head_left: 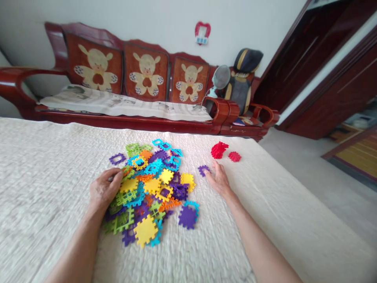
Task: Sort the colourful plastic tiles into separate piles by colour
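Note:
A heap of toothed interlocking puzzle tiles (151,184) in yellow, purple, blue, green and orange lies on the white quilted cover (53,181). Some are solid squares, others hollow frames. At the heap's left edge is my left hand (103,186), its fingers curled at the green and orange tiles; what they grip, if anything, is hidden. My right hand (218,180) reaches forward to the right of the heap with thumb and fingers apart. Its thumb is at a small purple frame tile (203,170). Just beyond the fingertips sits a small pile of red tiles (219,149).
One more red tile (235,156) lies right of the red pile. A purple solid tile (187,217) overlaps a blue one at the heap's near right. Behind the covered surface stand a wooden sofa (132,122) with bear cushions and a small fan (221,77).

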`<state>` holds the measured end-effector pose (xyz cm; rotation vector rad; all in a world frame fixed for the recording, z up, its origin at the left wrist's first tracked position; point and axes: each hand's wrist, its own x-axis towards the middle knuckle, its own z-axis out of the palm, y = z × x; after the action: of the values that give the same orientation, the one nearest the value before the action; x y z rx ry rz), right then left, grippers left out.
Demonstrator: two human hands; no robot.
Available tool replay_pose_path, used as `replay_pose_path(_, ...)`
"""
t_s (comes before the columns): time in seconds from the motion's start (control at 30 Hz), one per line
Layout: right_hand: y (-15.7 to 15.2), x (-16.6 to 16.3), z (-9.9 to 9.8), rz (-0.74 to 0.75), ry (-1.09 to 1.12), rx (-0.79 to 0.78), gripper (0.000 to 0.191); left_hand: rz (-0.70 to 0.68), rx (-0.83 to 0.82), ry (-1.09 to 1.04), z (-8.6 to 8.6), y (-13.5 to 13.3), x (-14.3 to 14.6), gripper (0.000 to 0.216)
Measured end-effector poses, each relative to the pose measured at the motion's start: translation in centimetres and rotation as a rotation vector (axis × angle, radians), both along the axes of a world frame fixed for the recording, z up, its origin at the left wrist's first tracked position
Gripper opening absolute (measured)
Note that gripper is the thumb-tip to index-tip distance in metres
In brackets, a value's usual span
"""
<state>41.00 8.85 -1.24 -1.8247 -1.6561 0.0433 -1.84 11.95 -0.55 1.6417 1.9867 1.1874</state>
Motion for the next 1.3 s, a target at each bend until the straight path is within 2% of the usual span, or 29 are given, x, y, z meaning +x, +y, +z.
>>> replay_pose_path(0.13,-0.7,-1.6,0.0,-0.066,-0.109,-0.023,0.069,0.025,-0.050,0.006,-0.1,0.1,-0.1,0.029)
replay_pose_path(0.33,-0.3,-2.3,-0.2,-0.082,-0.150,-0.020,0.053,0.061,-0.123,0.005,0.3,0.0,-0.1,0.029)
replay_pose_path(0.43,-0.2,-1.1,-0.2,-0.100,-0.074,0.047,0.043,0.070,-0.131,0.009,0.3,0.1,-0.3,0.029)
replay_pose_path(0.53,-0.3,1.4,-0.2,-0.207,-0.024,0.103,0.038,0.087,-0.130,0.007,0.3,0.2,-0.3,0.028)
replay_pose_path(0.63,-0.4,4.2,-0.2,-0.341,-0.026,0.072,0.038,0.086,-0.142,-0.007,0.5,0.1,-0.2,0.029)
replay_pose_path(0.73,-0.6,5.9,-0.2,-0.410,-0.060,0.002,0.038,0.087,-0.163,-0.005,1.0,-0.1,0.0,0.031)
replay_pose_path(1.1,-0.5,5.9,0.5,-0.483,-0.088,-0.089,0.042,0.113,-0.222,-0.001,2.2,-0.5,0.6,0.033)
replay_pose_path(1.3,-0.6,5.6,0.7,-0.483,-0.098,-0.113,0.038,0.134,-0.281,0.003,3.3,-0.7,1.1,0.035)
